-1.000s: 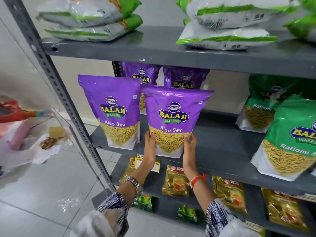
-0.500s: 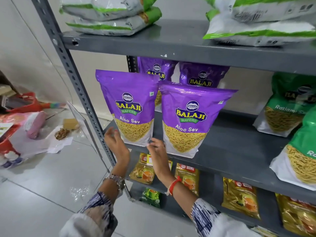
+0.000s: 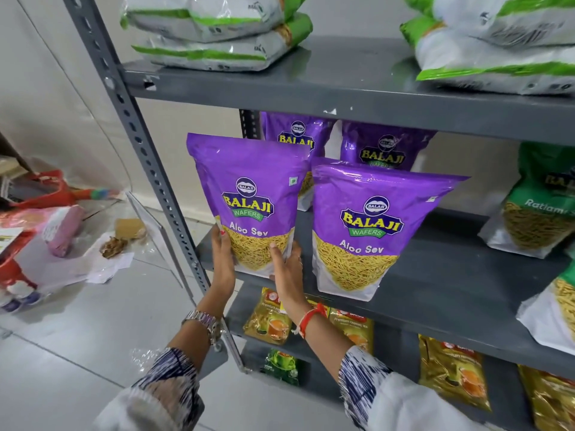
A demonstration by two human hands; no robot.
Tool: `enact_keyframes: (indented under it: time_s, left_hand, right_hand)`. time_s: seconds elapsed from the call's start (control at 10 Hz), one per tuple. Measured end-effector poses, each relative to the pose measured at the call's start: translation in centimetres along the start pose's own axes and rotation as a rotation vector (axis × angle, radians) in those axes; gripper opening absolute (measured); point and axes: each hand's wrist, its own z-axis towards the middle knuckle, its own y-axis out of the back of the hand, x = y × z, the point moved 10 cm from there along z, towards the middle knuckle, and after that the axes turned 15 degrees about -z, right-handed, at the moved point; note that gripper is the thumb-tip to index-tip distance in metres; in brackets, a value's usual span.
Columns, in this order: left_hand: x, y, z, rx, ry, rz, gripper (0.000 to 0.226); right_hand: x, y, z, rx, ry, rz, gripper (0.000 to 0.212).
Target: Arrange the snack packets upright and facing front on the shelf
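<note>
Two purple Balaji Aloo Sev packets stand upright, facing front, at the front of the grey middle shelf (image 3: pixel 435 275). The left purple packet (image 3: pixel 249 206) is gripped at its bottom: my left hand (image 3: pixel 222 262) holds its left lower edge, my right hand (image 3: pixel 287 269) its right lower corner. The right purple packet (image 3: pixel 370 231) stands free beside it. Two more purple packets (image 3: pixel 381 150) stand behind them. Green Ratlami Sev packets (image 3: pixel 541 206) stand at the right of the same shelf.
White-and-green packets (image 3: pixel 214 29) lie flat in stacks on the top shelf. Yellow tea packets (image 3: pixel 451 371) lie on the lower shelf. The rack's perforated grey upright (image 3: pixel 137 135) runs at the left. Bags and paper litter (image 3: pixel 62 231) cover the tiled floor to the left.
Both hands left the right purple packet, crossed to the left, and closed on the bottom of the left purple packet. The camera view shifted left and closer.
</note>
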Motion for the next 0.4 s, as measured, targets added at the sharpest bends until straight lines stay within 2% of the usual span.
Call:
enact_keyframes:
  time_s: [0.1,0.3,0.4]
  left_hand:
    - [0.0,0.0,-0.1,0.028,-0.026,0.021,0.029]
    - [-0.6,-0.1,-0.8,0.021,0.003,-0.006,0.041]
    - [-1.8,-0.4,-2.0,-0.008,-0.058,-0.008,0.051]
  right_hand:
    - [-0.3,-0.3,0.0,-0.014,-0.007,-0.003,0.070]
    - [-0.1,0.1,-0.6,-0.012,0.015,0.034,0.067]
    - [-0.4,1.0,-1.4,-0.026,0.022,0.026,0.077]
